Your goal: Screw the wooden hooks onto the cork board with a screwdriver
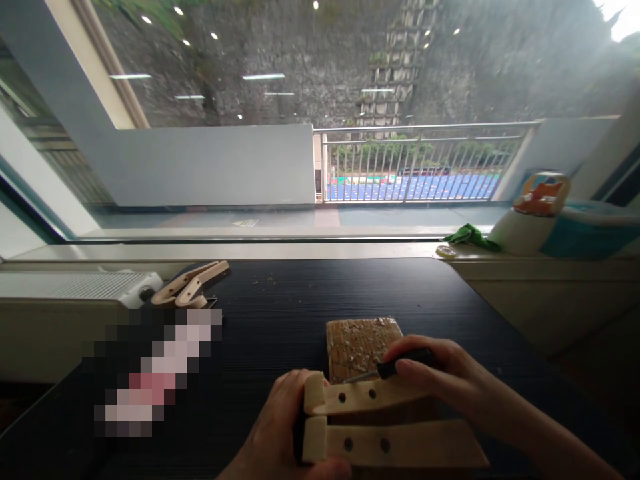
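My left hand grips the near end of two pale wooden pieces lying side by side, each with two drilled holes. My right hand is closed around a black-handled tool whose thin metal blade points left onto the upper wooden piece. Just behind them lies a square cork-like pad littered with wood shavings. Everything rests on a dark ribbed table.
Two more shaped wooden pieces lie at the table's far left, by a white radiator-like unit. A blurred patch covers the left of the table. On the windowsill sit a green cloth and a white-and-teal container.
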Motion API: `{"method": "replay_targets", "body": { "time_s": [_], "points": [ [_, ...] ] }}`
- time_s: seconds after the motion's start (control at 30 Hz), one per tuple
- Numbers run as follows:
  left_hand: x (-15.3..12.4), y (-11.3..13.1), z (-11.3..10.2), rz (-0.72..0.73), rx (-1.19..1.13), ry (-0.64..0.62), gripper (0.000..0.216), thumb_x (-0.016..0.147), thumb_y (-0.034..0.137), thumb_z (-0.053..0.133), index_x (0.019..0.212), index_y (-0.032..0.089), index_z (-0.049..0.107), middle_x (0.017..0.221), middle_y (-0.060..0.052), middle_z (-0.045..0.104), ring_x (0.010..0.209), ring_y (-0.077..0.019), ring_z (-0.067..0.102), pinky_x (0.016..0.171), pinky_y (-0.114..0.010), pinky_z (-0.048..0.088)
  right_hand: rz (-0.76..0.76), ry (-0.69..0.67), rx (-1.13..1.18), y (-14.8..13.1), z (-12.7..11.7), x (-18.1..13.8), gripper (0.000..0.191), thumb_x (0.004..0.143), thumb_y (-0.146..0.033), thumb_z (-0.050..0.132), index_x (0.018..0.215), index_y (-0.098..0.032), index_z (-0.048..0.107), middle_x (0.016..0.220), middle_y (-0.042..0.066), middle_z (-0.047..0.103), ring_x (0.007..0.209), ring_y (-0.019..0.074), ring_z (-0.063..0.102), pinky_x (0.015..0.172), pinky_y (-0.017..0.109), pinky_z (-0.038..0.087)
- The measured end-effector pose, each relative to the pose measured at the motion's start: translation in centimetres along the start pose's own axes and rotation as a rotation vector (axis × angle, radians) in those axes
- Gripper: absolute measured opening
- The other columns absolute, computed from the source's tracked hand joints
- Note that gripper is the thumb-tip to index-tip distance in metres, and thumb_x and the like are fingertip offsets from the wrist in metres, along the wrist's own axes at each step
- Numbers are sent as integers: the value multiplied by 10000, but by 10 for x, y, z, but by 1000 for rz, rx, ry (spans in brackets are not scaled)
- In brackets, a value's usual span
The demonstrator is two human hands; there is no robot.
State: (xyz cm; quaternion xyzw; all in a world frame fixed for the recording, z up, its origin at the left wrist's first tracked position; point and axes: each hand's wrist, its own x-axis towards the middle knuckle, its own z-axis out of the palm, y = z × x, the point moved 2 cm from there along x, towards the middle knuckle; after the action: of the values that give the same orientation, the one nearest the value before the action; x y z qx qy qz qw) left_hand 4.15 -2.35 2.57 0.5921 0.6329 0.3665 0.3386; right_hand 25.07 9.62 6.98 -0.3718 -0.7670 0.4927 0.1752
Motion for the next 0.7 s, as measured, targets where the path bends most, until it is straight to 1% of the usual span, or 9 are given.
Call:
{"method": "replay_targets", "body": {
  "time_s": [0.1,0.17,0.23,0.3,0.37,0.4,0.5,0.6,0.7],
  "points": [
    [2,-2,0,43,-28,-11,594,564,269,771,1115,255,547,1103,-38,602,1052,-275,530,922,-337,453,21,-19,-8,-1,1,0,311,810,-441,518,963,-212,663,870,23,657,759,174,556,626,251,422],
    [2,0,-6,64,-57,-63,710,570,282,775,1221,281,491,1193,-39,572,1108,-293,508,953,-346,431,24,-2,-22,2,0,-1,329,813,-457,507,979,-217,659,877,27,660,755,179,561,619,255,428],
    [1,5,-17,75,-90,-153,800,573,276,782,1289,319,429,1276,-20,527,1151,-294,488,979,-348,411,28,71,-35,8,-4,-3,348,810,-477,504,985,-218,657,851,31,660,719,177,560,582,253,426],
    [0,9,-29,43,-102,-263,738,580,264,783,1245,354,476,1270,14,540,1151,-289,495,955,-342,435,30,215,-25,17,-13,-8,363,788,-501,522,955,-211,664,762,32,649,647,170,546,521,249,412],
    [0,11,-38,6,-116,-359,600,671,213,703,1220,355,506,1249,32,559,1148,-271,505,938,-338,455,13,430,18,26,-25,-15,367,745,-529,563,877,-204,673,614,18,600,566,161,520,474,246,399],
    [1,12,-41,27,-108,-375,571,685,157,672,1205,342,525,1233,35,568,1147,-253,510,962,-327,437,-9,523,64,30,-31,-19,363,718,-538,588,833,-203,668,555,10,572,541,159,515,472,246,405],
    [10,10,-42,116,1,-291,533,699,108,633,1189,296,541,1324,3,488,1216,-233,455,1046,-328,344,4,708,228,42,-40,-24,342,698,-539,617,785,-209,634,519,-3,549,499,137,493,463,239,395],
    [24,11,-35,248,93,-294,584,689,143,669,1229,292,502,1428,-27,363,1301,-246,349,1069,-370,311,40,708,352,45,-32,-15,349,653,-511,677,775,-192,604,490,-26,514,473,114,465,449,225,373],
    [36,12,-29,368,168,-361,703,644,160,721,1283,277,453,1463,-50,311,1360,-273,219,1097,-441,238,48,587,403,39,-17,3,379,654,-498,686,822,-171,596,574,2,574,552,133,525,516,242,413]
  ]
}}
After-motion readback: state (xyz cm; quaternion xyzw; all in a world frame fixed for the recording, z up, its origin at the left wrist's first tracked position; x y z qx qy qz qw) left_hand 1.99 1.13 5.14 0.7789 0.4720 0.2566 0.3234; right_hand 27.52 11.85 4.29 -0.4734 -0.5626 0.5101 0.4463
